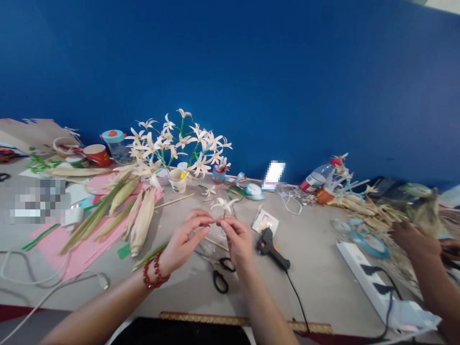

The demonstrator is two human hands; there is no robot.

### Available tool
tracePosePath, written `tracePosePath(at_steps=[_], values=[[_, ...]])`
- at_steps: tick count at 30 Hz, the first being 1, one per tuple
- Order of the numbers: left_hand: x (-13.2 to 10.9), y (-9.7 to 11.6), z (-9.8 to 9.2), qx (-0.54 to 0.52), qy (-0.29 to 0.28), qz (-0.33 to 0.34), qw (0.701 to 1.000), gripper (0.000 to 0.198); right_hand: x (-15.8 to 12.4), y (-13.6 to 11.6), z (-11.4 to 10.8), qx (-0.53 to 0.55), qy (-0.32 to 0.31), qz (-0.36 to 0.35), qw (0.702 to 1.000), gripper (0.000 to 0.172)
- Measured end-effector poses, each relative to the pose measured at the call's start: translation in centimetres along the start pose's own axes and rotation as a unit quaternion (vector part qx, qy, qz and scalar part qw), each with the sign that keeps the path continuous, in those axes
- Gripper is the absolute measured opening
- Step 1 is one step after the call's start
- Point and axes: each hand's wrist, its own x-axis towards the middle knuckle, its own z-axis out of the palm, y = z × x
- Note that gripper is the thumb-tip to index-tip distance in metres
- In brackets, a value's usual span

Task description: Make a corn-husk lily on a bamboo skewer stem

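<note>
A small white flower [223, 205] with a short green stem stands upright in my right hand [237, 237], its thumb and fingers pinched on the stem. Close beside it, my left hand [185, 242] has its fingertips drawn together, meeting the right fingertips; whatever they pinch is too small to make out. Below the hands lie scissors [220, 278] with black handles, partly hidden by my right wrist. To the right a black hot glue gun [272, 250] rests by a small white packet [265, 222]. A loose pale flower [208, 191] lies beyond my hands.
Cups holding many white flowers [183, 139] stand at the back. Corn husks [142, 223] and pink paper [53, 247] cover the left. A power strip [362, 268] with cables, a plastic bottle [316, 177] and another person's hand [415, 239] are on the right.
</note>
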Motion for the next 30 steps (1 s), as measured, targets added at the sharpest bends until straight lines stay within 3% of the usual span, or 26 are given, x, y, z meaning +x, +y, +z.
tracePosePath(at_steps=[4, 8, 10, 13, 16, 22, 26, 30], values=[[-0.2, -0.5, -0.7, 0.024, 0.0, -0.006, 1.0, 0.026, 0.5, -0.1, -0.6, 0.059, 0.051, 0.015, 0.997, 0.006], [0.1, -1.0, -1.3, 0.058, 0.07, -0.019, 0.996, 0.013, 0.7, -0.4, -0.6, 0.088, 0.055, 0.03, 0.994, 0.01], [0.5, -0.6, -1.3, 0.102, 0.079, 0.019, 0.991, 0.012, 0.6, -0.4, -0.5, 0.097, 0.055, 0.039, 0.993, 0.011], [1.4, 0.5, -0.7, 0.149, 0.043, 0.081, 0.985, 0.015, 0.4, -0.2, -0.3, 0.108, 0.045, 0.051, 0.992, 0.011], [2.7, 1.2, 0.3, 0.126, 0.05, 0.071, 0.988, 0.017, 0.3, 0.1, -0.2, 0.11, 0.022, 0.058, 0.992, 0.009], [4.6, 0.3, 2.0, 0.043, 0.072, 0.007, 0.996, 0.008, 0.1, 0.1, 0.0, 0.103, 0.008, 0.056, 0.993, 0.009], [4.0, -0.2, 1.6, 0.049, 0.094, 0.034, 0.994, 0.01, 0.3, -0.1, -0.1, 0.115, 0.031, 0.048, 0.992, 0.008], [2.1, -1.8, -0.1, 0.146, 0.063, 0.058, 0.986, 0.012, 0.7, -0.4, -0.7, 0.15, 0.063, 0.044, 0.986, 0.01]])
